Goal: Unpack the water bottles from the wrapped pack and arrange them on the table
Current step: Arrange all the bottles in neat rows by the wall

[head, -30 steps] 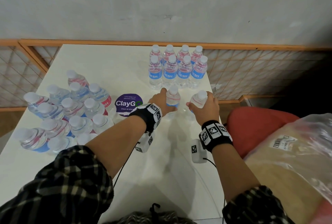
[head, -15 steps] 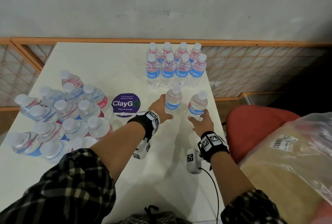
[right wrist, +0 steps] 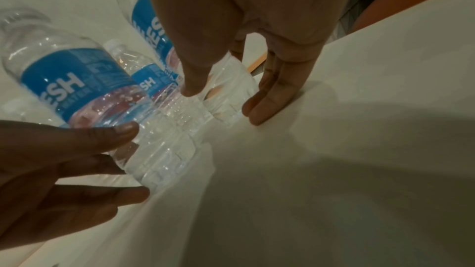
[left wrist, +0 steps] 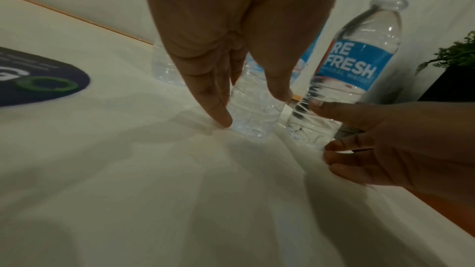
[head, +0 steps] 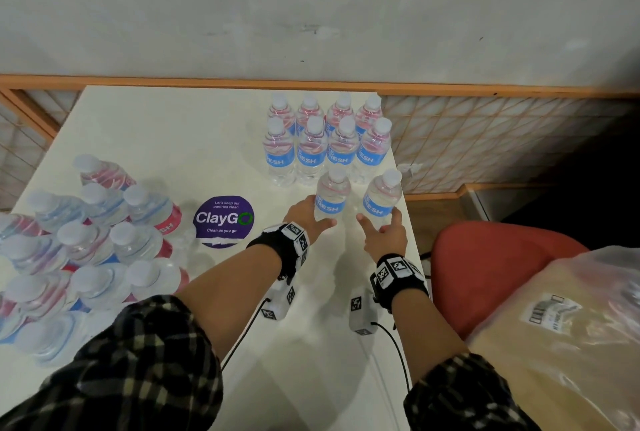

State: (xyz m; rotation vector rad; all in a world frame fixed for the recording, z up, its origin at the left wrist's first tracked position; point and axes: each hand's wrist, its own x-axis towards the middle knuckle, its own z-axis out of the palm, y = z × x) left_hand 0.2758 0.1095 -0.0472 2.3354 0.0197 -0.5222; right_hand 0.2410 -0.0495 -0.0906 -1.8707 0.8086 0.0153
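Note:
Two clear water bottles with blue labels stand upright in front of two rows of several bottles at the table's far right. My left hand spans the base of the left bottle, fingers straight, thumb on one side and index tip on the table. My right hand likewise straddles the base of the right bottle with straight fingers. The wrapped pack of bottles lies at the left of the white table.
A purple ClayGo sticker sits mid-table. The right bottle stands close to the table's right edge. Beyond it are a red chair and a plastic-wrapped brown parcel. A wooden lattice rail lines the wall.
A second ago both hands gripped the two bottles near their tops. They set them down and let go, and now lie lower, with straight fingers around the bottle bases.

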